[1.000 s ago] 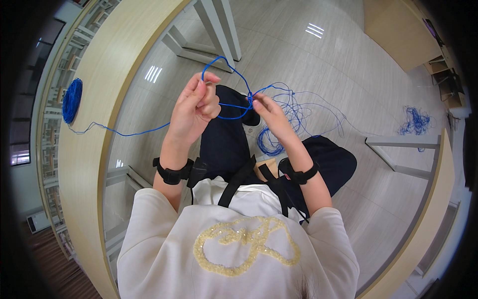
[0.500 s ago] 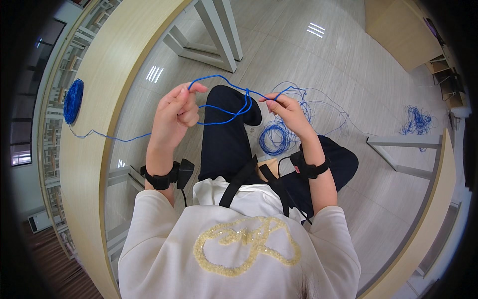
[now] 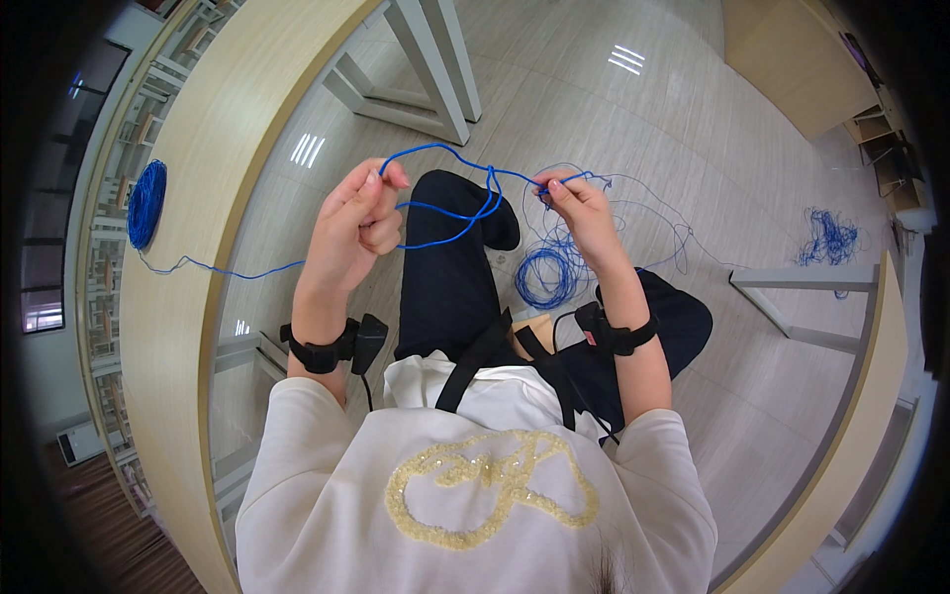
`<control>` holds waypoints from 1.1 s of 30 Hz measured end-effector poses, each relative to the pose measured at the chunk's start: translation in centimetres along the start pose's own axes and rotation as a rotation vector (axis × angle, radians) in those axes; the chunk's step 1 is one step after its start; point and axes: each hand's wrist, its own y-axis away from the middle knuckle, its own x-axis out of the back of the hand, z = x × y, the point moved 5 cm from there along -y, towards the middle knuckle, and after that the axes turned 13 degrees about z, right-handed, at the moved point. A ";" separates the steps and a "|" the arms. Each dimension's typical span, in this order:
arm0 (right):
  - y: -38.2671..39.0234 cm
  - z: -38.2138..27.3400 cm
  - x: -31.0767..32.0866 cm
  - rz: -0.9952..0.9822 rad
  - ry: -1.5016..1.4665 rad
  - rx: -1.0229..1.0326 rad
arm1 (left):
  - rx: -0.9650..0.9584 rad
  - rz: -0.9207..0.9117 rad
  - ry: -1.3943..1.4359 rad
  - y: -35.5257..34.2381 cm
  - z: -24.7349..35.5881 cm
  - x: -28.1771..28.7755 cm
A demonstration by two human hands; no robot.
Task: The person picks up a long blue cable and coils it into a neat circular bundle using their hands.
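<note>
A blue wire [image 3: 452,150] stretches between my hands in a loose loop over my knee. My left hand [image 3: 361,210] is closed on it, thumb against the bent fingers. Thumb and fingers of my right hand [image 3: 579,210] pinch the same wire further along, where it appears to cross itself. From my left hand a strand runs left to a wound blue coil [image 3: 146,205] on the wooden table. Below my right hand, a loose tangle of blue wire [image 3: 545,279] lies on the floor.
The pale wooden table [image 3: 168,346] curves along my left side, with a grey metal leg [image 3: 426,74] ahead. Another table edge [image 3: 886,396] is at my right. A second blue wire tangle [image 3: 829,240] lies on the floor at far right.
My right hand has shifted slightly right and its fingers have bunched closer on the wire. My left hand has moved only a little; the loop hangs much as before.
</note>
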 end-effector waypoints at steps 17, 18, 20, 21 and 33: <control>0.6 -1.7 -0.2 -0.028 0.137 -0.269 | 0.003 0.281 -0.258 -1.5 -0.3 1.1; 0.7 -1.7 -0.2 -0.027 0.139 -0.269 | 0.004 0.280 -0.256 -1.7 -0.7 1.1; 0.7 -1.4 -0.2 -0.050 0.259 -0.299 | -0.349 0.465 -0.845 -1.7 0.1 1.2; 0.7 -1.2 -0.2 -0.048 0.258 -0.300 | -0.347 0.463 -0.846 -1.8 0.0 0.6; 0.9 -0.6 -0.7 -0.104 0.214 -0.329 | -0.840 -0.297 -1.689 -4.4 -6.3 -6.7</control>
